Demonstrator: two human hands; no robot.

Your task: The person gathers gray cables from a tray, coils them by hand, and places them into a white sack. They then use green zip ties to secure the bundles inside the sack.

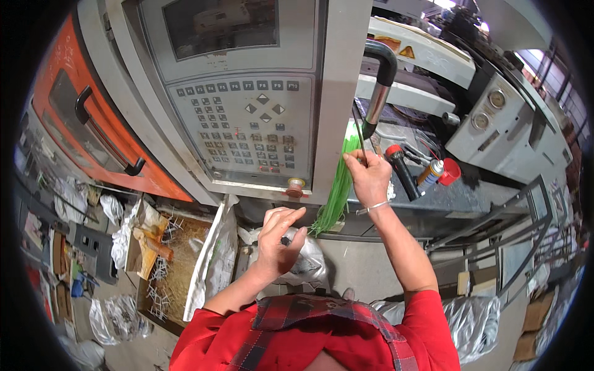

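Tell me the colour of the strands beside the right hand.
The strands are bright green, clearest in the head view.

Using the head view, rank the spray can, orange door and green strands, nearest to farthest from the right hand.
From the right hand:
1. Green strands: immediately left.
2. Spray can: right, on the dark surface.
3. Orange door: far left, beyond the control panel.
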